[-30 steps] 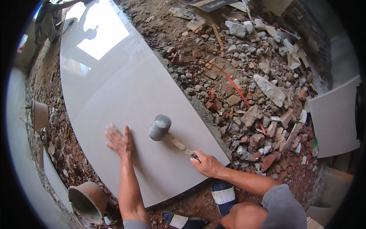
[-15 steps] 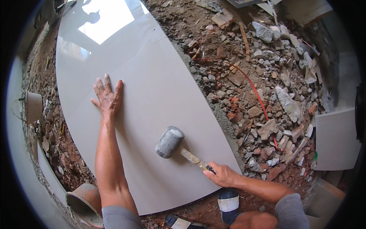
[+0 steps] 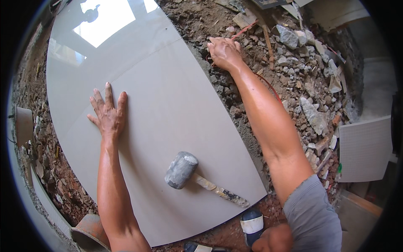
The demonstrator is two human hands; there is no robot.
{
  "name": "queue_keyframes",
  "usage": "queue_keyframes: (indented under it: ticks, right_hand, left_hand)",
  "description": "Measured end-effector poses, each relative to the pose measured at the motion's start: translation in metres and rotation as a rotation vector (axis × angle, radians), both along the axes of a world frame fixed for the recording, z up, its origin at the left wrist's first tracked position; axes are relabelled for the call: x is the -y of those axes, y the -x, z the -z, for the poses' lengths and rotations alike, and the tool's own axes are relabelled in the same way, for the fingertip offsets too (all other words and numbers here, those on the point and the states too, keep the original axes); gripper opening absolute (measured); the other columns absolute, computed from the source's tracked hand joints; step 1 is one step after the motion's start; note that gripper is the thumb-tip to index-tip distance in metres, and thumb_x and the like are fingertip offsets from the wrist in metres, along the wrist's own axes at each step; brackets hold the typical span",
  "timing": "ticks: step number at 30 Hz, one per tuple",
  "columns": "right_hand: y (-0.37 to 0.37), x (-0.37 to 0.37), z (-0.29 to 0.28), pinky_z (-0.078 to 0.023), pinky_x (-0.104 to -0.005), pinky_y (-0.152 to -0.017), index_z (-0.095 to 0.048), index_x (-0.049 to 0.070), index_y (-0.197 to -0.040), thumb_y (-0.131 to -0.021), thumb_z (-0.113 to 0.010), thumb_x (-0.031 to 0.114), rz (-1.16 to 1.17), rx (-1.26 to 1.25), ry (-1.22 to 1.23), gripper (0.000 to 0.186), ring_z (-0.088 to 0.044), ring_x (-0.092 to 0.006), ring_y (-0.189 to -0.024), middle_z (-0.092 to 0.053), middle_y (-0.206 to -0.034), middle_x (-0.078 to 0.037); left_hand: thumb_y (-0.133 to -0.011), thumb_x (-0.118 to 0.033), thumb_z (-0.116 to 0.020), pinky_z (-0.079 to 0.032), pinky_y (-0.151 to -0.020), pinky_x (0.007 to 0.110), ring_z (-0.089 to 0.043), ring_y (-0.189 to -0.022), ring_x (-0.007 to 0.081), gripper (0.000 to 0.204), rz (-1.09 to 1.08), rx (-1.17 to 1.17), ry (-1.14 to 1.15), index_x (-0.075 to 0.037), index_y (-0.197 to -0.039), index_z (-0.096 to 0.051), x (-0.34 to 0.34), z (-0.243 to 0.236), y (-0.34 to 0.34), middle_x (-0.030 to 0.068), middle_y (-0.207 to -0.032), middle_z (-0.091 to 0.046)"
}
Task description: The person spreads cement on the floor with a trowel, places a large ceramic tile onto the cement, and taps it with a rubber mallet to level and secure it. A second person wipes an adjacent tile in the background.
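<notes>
My left hand [image 3: 108, 115] lies flat on a large glossy pale tile [image 3: 168, 113], fingers spread, near a fine joint line where another tile adjoins it. A rubber mallet [image 3: 182, 170] with a grey head and a worn, stained handle rests on the same tile, out of both hands. My right hand [image 3: 225, 53] is beyond the tile's right edge, over the rubble, with its fingers curled closed round a thin red strap [image 3: 245, 30]. The fingertips are partly hidden behind the back of the hand.
Broken stone and brick rubble [image 3: 312, 113] covers the ground on the right, with wet mortar along the tile's edge. A bucket [image 3: 90, 231] stands at the lower left. A loose tile [image 3: 363, 149] leans at the right. My shod foot [image 3: 252, 227] is by the tile's near corner.
My right hand has let go of the mallet, leaving it on the tile, and reached far forward to the red strap. The left hand stays flat on the tile. The view has shifted slightly.
</notes>
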State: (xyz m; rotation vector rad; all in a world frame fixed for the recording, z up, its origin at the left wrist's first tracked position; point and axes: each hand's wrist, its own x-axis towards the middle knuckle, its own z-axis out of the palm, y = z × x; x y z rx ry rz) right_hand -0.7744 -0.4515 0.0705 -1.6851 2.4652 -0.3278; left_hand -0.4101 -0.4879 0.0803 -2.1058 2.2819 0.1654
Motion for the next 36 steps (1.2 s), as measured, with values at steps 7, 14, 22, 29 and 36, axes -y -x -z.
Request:
queue_keyframes:
  ticks: [7, 14, 22, 29, 36]
  right_hand:
    - [0.015, 0.007, -0.016, -0.041, -0.0425, -0.103, -0.064, 0.011, -0.119, -0.083, -0.069, 0.038, 0.151, 0.373, -0.207, 0.045, -0.06, -0.0282, -0.114, -0.066, -0.117, -0.012]
    - [0.017, -0.02, -0.013, -0.05, -0.0394, -0.092, -0.069, 0.005, -0.108, -0.077, -0.075, 0.034, 0.196, 0.697, 0.098, 0.043, -0.066, -0.0282, -0.103, -0.07, -0.109, -0.015]
    - [-0.007, -0.021, -0.015, -0.038, -0.0449, -0.104, -0.072, 0.012, -0.108, -0.085, -0.068, 0.036, 0.124, 0.5, -0.188, 0.034, -0.064, -0.0271, -0.108, -0.07, -0.112, -0.009]
    - [-0.049, -0.112, -0.062, -0.043, -0.0467, -0.091, -0.068, 0.007, -0.104, -0.087, -0.064, 0.044, -0.226, 0.281, 0.272, 0.041, -0.063, -0.0312, -0.094, -0.065, -0.102, -0.015]
    - [-0.166, -0.308, -0.068, -0.043, -0.0374, -0.068, -0.054, 0.0, -0.114, -0.079, -0.071, 0.03, -0.528, 0.381, -0.202, 0.049, -0.055, -0.0222, -0.076, -0.055, -0.089, -0.011]
  left_hand:
    - [-0.089, -0.074, -0.035, -0.003, -0.112, 0.068, -0.006, -0.149, 0.032, 0.077, -0.01, -0.002, -0.001, -0.032, -0.153, -0.026, 0.0, 0.003, -0.001, 0.0129, -0.161, -0.014]
    - [-0.09, -0.074, -0.036, -0.002, -0.112, 0.068, -0.006, -0.149, 0.0316, 0.077, -0.004, 0.001, 0.01, -0.032, -0.153, -0.026, 0.001, 0.002, -0.001, 0.0125, -0.161, -0.014]
    - [-0.09, -0.074, -0.036, -0.003, -0.111, 0.069, -0.007, -0.149, 0.0335, 0.077, 0.008, -0.015, 0.042, -0.031, -0.153, -0.027, 0.0, 0.005, -0.002, 0.0146, -0.16, -0.016]
    - [-0.09, -0.074, -0.036, -0.003, -0.111, 0.069, -0.007, -0.149, 0.0339, 0.077, 0.016, -0.017, 0.032, -0.03, -0.153, -0.027, -0.001, 0.002, -0.002, 0.0149, -0.16, -0.016]
    - [-0.09, -0.073, -0.037, -0.003, -0.111, 0.069, -0.007, -0.149, 0.0339, 0.077, 0.01, -0.006, 0.042, -0.029, -0.153, -0.027, -0.002, 0.001, -0.001, 0.015, -0.16, -0.015]
